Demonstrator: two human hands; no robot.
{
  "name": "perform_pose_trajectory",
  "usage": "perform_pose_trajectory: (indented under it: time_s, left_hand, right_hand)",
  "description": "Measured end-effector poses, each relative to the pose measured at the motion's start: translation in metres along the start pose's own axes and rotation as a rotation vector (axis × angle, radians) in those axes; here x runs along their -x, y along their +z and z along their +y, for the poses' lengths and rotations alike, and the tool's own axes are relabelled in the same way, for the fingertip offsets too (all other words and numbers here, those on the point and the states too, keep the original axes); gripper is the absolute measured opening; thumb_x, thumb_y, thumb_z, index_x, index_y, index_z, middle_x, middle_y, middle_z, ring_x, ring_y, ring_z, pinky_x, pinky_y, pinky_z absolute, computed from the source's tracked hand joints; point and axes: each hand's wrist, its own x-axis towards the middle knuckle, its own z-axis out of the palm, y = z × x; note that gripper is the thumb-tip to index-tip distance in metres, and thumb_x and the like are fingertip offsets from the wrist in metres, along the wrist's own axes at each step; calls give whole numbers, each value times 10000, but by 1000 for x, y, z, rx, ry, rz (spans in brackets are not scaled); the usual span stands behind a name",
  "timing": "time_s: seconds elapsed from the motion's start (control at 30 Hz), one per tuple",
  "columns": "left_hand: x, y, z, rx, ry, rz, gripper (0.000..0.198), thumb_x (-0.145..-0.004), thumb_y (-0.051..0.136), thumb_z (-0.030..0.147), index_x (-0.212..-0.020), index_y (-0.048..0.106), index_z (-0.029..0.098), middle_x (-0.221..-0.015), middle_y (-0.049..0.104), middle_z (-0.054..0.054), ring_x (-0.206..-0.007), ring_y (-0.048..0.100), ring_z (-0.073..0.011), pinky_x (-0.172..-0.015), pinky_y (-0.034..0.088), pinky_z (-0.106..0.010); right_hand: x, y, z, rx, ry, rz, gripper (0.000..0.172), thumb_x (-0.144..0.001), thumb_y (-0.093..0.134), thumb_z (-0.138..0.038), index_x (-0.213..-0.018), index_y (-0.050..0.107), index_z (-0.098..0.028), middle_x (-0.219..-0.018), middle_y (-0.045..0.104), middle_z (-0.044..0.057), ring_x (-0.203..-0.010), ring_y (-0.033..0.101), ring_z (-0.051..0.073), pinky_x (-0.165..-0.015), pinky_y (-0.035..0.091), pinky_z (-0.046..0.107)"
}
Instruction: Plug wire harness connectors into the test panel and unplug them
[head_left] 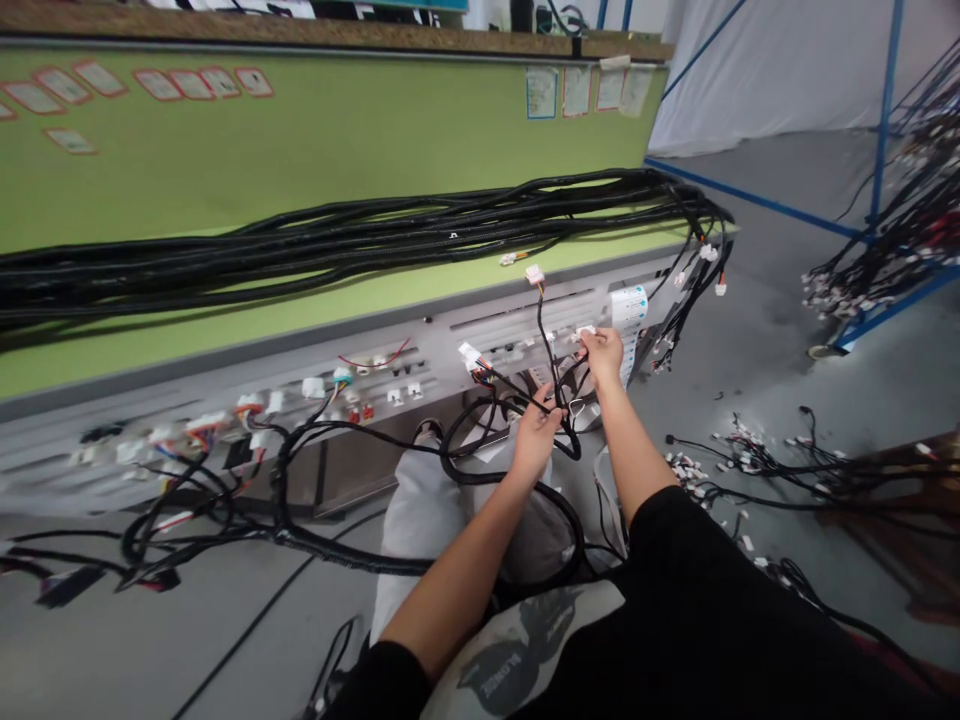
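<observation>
My left hand [536, 435] is closed around the black branches of a wire harness [345, 560], in front of the grey fixture board [435, 365]. Higher and to the right, my right hand [604, 355] pinches a white connector [585, 332] at the board's face. A white connector with coloured wires [472, 358] sticks up left of my hands. Another pale connector [535, 275] stands on a black branch above my left hand. At the left, several plugs, one of them a teal connector [342, 376], sit along the board. The harness loops down over my lap.
A thick bundle of black harnesses [360, 235] lies along the green bench [375, 130], its ends hanging off the right corner. A roll of white labels [628, 303] hangs near my right hand. More harnesses [750, 450] with white connectors are at the right. Blue rack bars [885, 110] stand behind.
</observation>
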Motion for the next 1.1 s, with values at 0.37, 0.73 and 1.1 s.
perform_pose_trajectory:
  time_s: [0.37, 0.73, 1.1]
  left_hand:
    - [-3, 3, -2, -28, -7, 0, 493, -741, 614, 289, -1210, 510, 175, -1067, 641, -96, -846, 630, -161, -708, 496, -264]
    - [-5, 6, -3, 0, -3, -21, 453, -732, 632, 296, -1159, 551, 173, -1063, 640, -96, -842, 629, -166, -713, 507, -277]
    - [-7, 12, -2, -21, -9, -26, 422, -747, 608, 264, -1150, 547, 157, -1074, 638, -107, -823, 636, -164, -690, 511, -268]
  right_hand:
    - [-7, 4, 5, 29, -57, 39, 322, -655, 636, -333, -879, 474, -168, -586, 542, -67, -415, 461, 59, -393, 364, 176]
    - [-15, -2, 9, 83, -57, 60, 351, -645, 646, -366, -885, 482, -167, -584, 535, -63, -410, 453, 67, -400, 365, 196]
    - [-20, 8, -17, 399, -5, 34, 240, -735, 570, -327, -904, 550, -158, -584, 579, -2, -529, 537, 132, -507, 447, 249]
